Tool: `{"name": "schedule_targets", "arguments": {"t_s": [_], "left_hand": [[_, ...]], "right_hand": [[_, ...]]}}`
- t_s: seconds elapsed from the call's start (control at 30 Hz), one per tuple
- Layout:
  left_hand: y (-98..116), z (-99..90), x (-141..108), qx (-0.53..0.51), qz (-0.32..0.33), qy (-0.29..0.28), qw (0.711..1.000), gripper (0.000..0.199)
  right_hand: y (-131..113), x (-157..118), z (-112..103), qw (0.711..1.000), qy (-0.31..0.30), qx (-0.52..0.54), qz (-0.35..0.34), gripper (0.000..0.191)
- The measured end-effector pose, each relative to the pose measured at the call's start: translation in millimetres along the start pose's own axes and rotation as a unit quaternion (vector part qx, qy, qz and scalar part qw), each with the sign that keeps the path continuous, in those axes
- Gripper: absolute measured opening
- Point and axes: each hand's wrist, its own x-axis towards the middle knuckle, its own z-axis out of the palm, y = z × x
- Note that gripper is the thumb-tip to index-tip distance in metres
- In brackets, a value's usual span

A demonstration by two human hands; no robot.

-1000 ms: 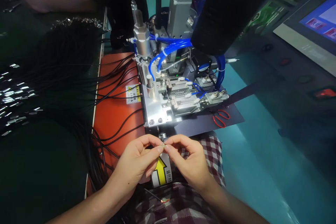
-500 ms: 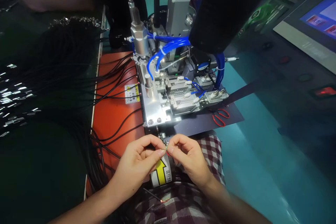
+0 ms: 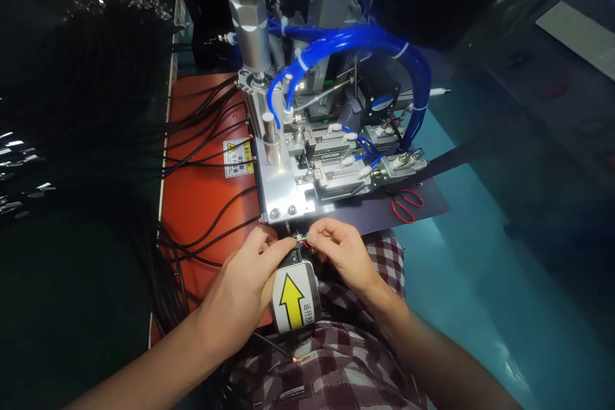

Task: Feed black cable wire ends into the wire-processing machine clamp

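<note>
Just in front of the machine's metal plate [image 3: 278,195], my right hand [image 3: 343,255] pinches thin coloured wires [image 3: 304,239] between thumb and index finger. My left hand [image 3: 247,275] is closed opposite it, its thumb tip at the other side of the same wires, beside a small pale fixture [image 3: 298,237]. Fingers partly hide the wires and what lies under the left thumb. Below the hands is a white roll-shaped cover [image 3: 312,291] with a yellow arrow. A black cable [image 3: 273,346] with bared red-toned wire ends lies over the checked cloth on my lap.
Black cables [image 3: 206,109] cross the orange surface [image 3: 196,186] from a dense bundle at left. Blue air hoses [image 3: 350,38] arch over the machine's cylinders. Red-handled scissors [image 3: 403,210] lie on the dark plate at right. A sticker [image 3: 237,159] marks the orange surface.
Both hands have moved forward with the wires, up to the small fixture at the machine's front edge. More of the arrow cover shows now. The view has shifted closer to the machine.
</note>
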Motion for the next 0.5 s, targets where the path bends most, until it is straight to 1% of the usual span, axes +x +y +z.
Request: {"name": "schedule_targets", "arguments": {"t_s": [0.13,0.5], "left_hand": [[0.3,-0.4,1.4,0.026,0.015,0.000,1.000,0.033],[-0.9,1.0,0.6,0.071,0.013,-0.007,0.997,0.035]], "right_hand": [[-0.1,0.0,0.4,1.000,-0.006,-0.003,0.002,0.016],[-1.8,0.1,0.1,1.000,-0.003,-0.013,0.008,0.015]]}}
